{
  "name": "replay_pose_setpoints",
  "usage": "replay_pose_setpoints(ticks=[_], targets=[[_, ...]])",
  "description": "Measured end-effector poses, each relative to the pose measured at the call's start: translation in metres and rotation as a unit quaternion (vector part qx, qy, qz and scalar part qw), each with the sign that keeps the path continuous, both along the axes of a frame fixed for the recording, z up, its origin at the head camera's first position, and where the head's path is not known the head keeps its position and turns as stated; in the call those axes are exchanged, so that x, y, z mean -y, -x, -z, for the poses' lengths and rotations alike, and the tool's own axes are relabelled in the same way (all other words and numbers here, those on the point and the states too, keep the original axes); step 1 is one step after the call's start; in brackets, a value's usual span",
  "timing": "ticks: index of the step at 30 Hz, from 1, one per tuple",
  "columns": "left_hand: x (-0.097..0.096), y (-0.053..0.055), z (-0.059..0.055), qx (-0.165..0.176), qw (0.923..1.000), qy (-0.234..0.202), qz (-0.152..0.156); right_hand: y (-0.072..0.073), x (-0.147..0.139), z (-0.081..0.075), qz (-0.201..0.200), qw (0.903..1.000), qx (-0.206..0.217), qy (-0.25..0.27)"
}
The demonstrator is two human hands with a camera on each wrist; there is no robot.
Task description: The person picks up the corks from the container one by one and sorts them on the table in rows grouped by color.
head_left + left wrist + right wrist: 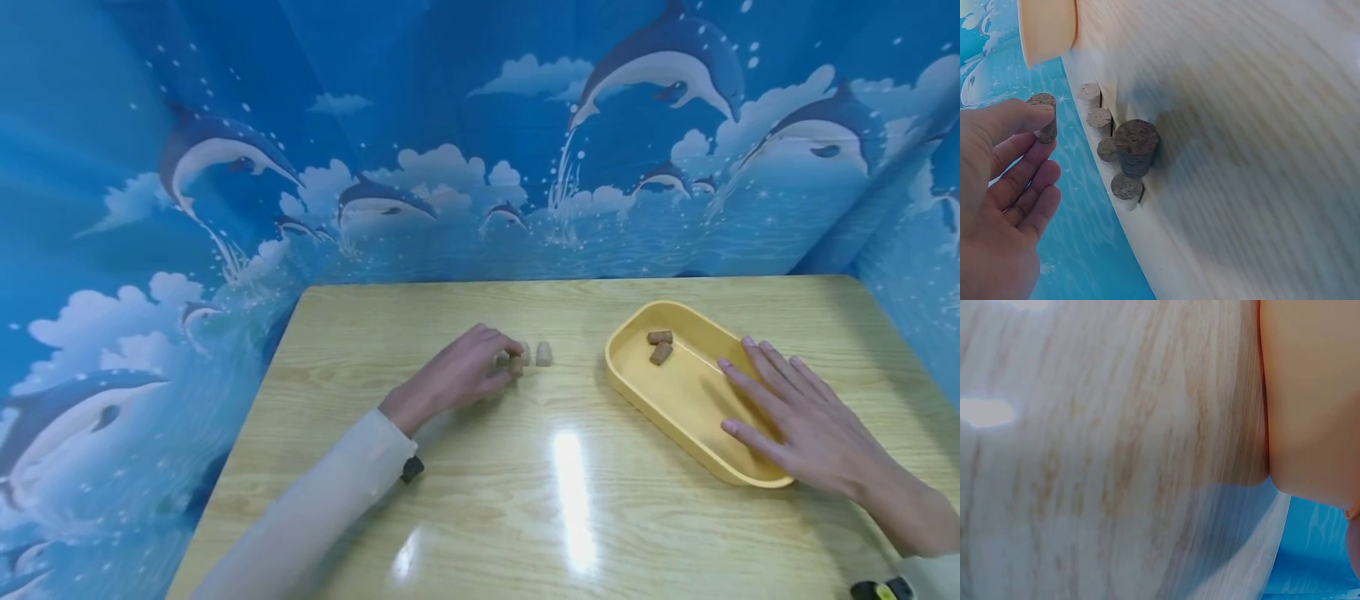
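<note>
My left hand [461, 367] pinches a small brown cork [1046, 119] between thumb and index finger, its other fingers loosely bent. Close by on the table stand several more corks, among them a pale one [543, 354] to the right of the hand. In the left wrist view, a darker, larger-looking cork [1137, 147] stands beside the row. My right hand [813, 425] lies spread with straight fingers over the right side of a yellow tray [667, 425]. Two brown corks [661, 354] lie inside the tray toward its far left end. The right wrist view barely catches that hand.
The wood-grain table [480, 517] reaches back to a blue curtain [465, 100] printed with dolphins, which also hangs at both sides. Glare streaks the tabletop between the arms. The tray's raised wall [1313, 400] shows in the right wrist view.
</note>
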State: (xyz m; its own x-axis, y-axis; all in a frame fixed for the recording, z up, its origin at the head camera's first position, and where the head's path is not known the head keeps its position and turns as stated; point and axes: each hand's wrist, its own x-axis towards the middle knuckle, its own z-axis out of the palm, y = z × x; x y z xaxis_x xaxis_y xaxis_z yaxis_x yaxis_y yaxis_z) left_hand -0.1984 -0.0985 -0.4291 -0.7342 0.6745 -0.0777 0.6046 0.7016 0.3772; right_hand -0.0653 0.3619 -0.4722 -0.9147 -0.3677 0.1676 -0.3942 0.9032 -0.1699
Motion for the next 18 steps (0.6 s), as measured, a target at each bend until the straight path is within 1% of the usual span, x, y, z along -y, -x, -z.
replay_pose_setpoints(ticks=[3, 7, 14, 18], targets=[[0.004, -0.002, 0.002, 0.008, 1.0, -0.001, -0.005, 0.0, -0.001, 0.0, -0.002, 1.0, -0.002, -0.002], [0.009, -0.006, 0.006, 0.01, 0.9999, -0.004, -0.01, 0.002, -0.002, 0.0, -0.003, 1.0, -0.002, -0.003], [0.015, -0.012, 0.013, -0.001, 0.9996, -0.025, -0.011, 0.001, -0.001, -0.001, 0.0, 1.0, -0.001, -0.005], [0.017, -0.015, 0.018, -0.014, 0.9995, -0.028, -0.007, 0.001, -0.001, -0.001, 0.0, 1.0, -0.001, 0.001]])
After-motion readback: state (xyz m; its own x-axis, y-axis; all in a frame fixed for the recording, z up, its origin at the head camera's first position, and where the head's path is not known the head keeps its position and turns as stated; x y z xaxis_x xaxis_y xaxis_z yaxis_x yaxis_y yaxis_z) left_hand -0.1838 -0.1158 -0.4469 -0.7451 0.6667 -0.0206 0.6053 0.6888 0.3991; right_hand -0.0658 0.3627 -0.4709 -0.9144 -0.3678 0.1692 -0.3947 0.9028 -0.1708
